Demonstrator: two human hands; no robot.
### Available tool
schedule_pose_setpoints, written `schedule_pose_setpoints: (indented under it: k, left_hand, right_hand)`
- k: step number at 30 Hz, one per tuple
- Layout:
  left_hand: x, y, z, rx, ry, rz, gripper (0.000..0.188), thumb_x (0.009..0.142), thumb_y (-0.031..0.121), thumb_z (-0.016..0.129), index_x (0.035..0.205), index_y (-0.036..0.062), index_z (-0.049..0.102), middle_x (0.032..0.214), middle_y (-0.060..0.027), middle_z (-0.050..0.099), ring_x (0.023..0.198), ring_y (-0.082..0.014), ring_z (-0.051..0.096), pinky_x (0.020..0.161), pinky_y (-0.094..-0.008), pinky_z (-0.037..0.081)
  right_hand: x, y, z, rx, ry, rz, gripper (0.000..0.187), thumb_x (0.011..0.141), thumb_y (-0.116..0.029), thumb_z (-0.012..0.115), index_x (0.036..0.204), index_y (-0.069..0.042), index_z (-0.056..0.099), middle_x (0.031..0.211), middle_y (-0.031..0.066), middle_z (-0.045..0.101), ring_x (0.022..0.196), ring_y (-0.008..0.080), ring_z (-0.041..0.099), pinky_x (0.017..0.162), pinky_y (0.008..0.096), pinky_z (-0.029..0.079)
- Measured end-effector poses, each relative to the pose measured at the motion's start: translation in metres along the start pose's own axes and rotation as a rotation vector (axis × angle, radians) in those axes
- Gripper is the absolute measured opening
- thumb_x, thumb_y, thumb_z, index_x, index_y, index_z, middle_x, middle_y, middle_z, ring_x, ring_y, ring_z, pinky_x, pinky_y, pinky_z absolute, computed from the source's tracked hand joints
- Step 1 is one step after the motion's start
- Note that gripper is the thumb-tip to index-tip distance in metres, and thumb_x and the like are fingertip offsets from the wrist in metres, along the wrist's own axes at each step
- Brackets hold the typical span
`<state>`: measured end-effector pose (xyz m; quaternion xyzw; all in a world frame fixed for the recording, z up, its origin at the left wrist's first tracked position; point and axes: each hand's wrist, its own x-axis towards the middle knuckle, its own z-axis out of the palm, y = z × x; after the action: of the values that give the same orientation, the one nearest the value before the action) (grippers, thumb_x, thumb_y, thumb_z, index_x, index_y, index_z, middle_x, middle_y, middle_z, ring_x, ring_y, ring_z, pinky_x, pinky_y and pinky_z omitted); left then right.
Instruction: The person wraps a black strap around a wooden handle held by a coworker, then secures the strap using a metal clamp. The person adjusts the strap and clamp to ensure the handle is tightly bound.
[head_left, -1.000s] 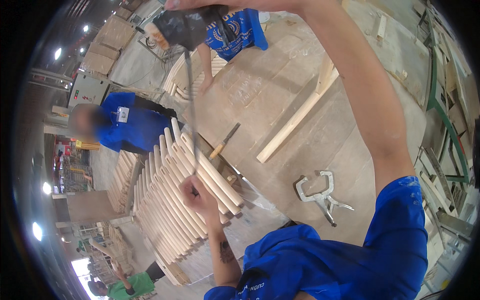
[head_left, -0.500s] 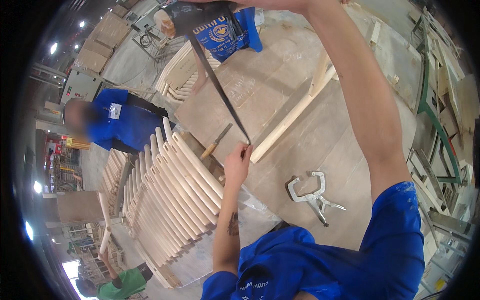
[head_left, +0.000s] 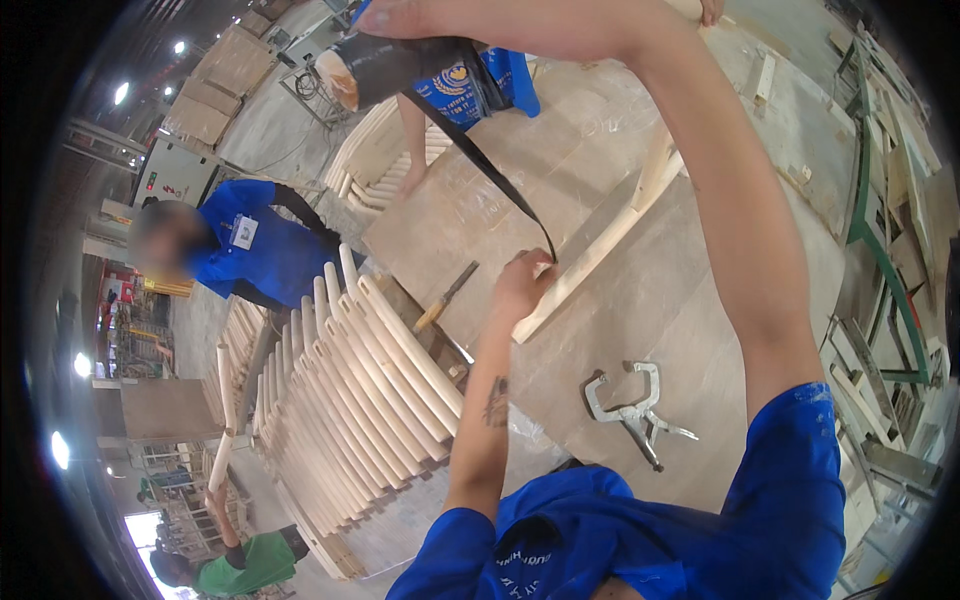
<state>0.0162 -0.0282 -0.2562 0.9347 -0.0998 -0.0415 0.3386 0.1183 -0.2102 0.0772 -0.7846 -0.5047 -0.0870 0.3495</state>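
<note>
In my left hand (head_left: 524,283) the fingers are pinched on the end of a long black strip (head_left: 490,170). My right hand (head_left: 440,22), raised at the top of the picture, grips a black-wrapped bundle (head_left: 400,72) with a pale, rounded end; the strip runs down from it. Beside my left hand lies a long pale wooden bar (head_left: 590,262), with a shorter wooden piece (head_left: 655,170) meeting it at the far end. A metal locking clamp (head_left: 638,412) rests on the table to the right. A wooden-handled chisel (head_left: 445,298) lies to the left.
Curved wooden parts (head_left: 340,400) are stacked on the left, and more (head_left: 375,150) sit beyond. A person in blue (head_left: 255,235) stands at the left; another in green (head_left: 245,570) holds a wooden part. Across the table (head_left: 560,400) is another person's blue shirt (head_left: 510,85). Scrap wood (head_left: 905,240) fills a green-framed rack.
My left hand has shifted right and slightly up along the wooden bar with the strip's end. The strip now bends more, and the bundle shows lower in the picture.
</note>
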Motion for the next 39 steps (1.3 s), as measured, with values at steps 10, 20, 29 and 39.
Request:
schedule_pose_setpoints:
  k: [10,20,29,39]
  left_hand:
    - [0.015,0.139,-0.154,-0.935,0.795,0.541,0.059,0.106,0.021,0.057,0.156,-0.0021,0.035,0.145,-0.0207,0.057,0.132,-0.029,0.058,0.11,-0.0406,0.046]
    - [0.037,0.181,-0.133,-0.93,0.918,0.428,0.055,0.111,0.042,0.043,0.142,-0.0032,0.048,0.138,-0.0186,0.057,0.119,-0.0293,0.064,0.103,-0.0389,0.05]
    - [0.045,0.169,-0.139,-1.087,0.996,0.482,0.05,0.107,0.035,0.057,0.137,-0.0059,0.057,0.101,-0.0085,0.072,0.087,-0.015,0.068,0.078,-0.0269,0.048]
    - [0.043,0.18,-0.133,-0.913,1.134,0.292,0.038,0.108,0.03,0.057,0.124,-0.0035,0.065,0.095,-0.0058,0.07,0.081,-0.0114,0.062,0.08,-0.0247,0.047]
  right_hand:
    - [-0.017,-0.043,-0.03,0.129,-0.172,0.148,0.055,0.104,-0.055,0.05,0.134,-0.011,0.065,0.107,0.0098,0.071,0.095,0.0196,0.067,0.083,0.0323,0.051]
    - [-0.003,-0.028,-0.025,0.246,-0.213,0.063,0.059,0.101,-0.054,0.059,0.132,-0.003,0.065,0.121,0.0128,0.07,0.11,0.0209,0.064,0.094,0.0322,0.049]
    - [0.02,-0.079,-0.021,0.019,-0.211,0.467,0.059,0.095,-0.054,0.062,0.126,-0.004,0.068,0.111,0.0109,0.07,0.101,0.0183,0.063,0.085,0.0317,0.05]
    - [-0.013,-0.026,-0.016,0.252,-0.129,0.02,0.059,0.094,-0.058,0.06,0.123,-0.008,0.072,0.103,0.0067,0.071,0.09,0.0158,0.062,0.074,0.031,0.05]
